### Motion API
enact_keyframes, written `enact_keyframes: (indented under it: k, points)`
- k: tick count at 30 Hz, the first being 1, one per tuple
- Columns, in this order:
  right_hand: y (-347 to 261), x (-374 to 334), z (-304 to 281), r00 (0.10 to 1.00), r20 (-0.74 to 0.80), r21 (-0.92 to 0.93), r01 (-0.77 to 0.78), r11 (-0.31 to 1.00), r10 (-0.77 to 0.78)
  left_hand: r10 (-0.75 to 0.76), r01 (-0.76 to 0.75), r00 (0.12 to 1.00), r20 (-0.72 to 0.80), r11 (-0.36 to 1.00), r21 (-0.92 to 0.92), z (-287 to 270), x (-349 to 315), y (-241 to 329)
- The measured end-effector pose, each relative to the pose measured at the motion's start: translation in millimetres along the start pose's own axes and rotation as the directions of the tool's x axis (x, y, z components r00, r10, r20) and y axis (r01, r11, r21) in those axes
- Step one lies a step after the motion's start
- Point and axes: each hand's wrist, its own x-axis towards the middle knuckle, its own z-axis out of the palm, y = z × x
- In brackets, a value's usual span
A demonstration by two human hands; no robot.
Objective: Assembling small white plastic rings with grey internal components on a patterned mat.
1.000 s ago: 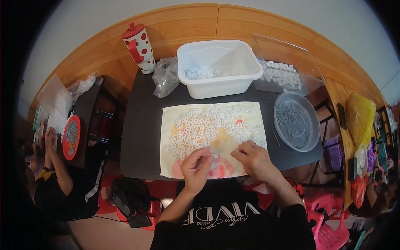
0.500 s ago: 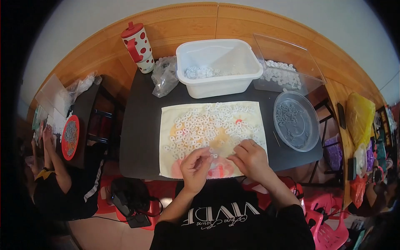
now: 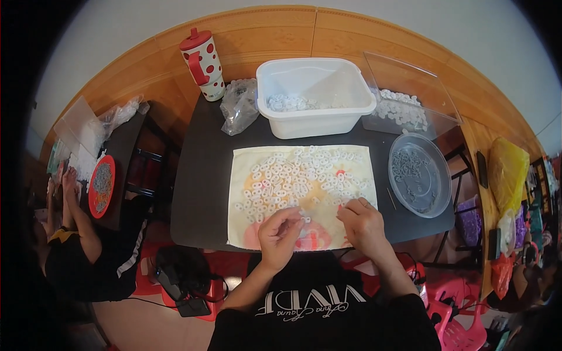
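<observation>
My left hand is over the front of a pale yellow cloth, its thumb and fingers pinching a small white plastic piece with holes. A short way to the right, my right hand has its thumb and forefinger pressed together. Whatever lies between those fingertips, if anything, is too small to make out. Many white two-holed pieces like a figure eight lie spread over the cloth in front of both hands. Some pink and orange print shows on the cloth under them.
Behind the cloth stand a white tub holding white pieces, a clear bag and a spotted tumbler. A lidded clear box holds white parts. Right: a round clear tray with small grey parts, and a thin stick. Left, another person sits by a red tray.
My right hand has moved a little to the right, away from the left hand. My left hand keeps its pinch on the white piece. The whole view has shifted slightly.
</observation>
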Motion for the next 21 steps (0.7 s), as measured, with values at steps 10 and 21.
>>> enact_keyframes:
  k: [10,21]
  points:
    - [-8.5,2.0,8.2,0.899,0.15,0.768,-0.368,0.524,0.412,-0.077,0.079,0.993,0.085,0.997,-0.021,6.0,0.8,11.9]
    - [-14.3,9.6,23.4,0.947,0.116,0.876,-0.24,0.419,0.298,-0.05,0.055,0.987,0.154,0.998,-0.029,11.6,2.4,15.5]
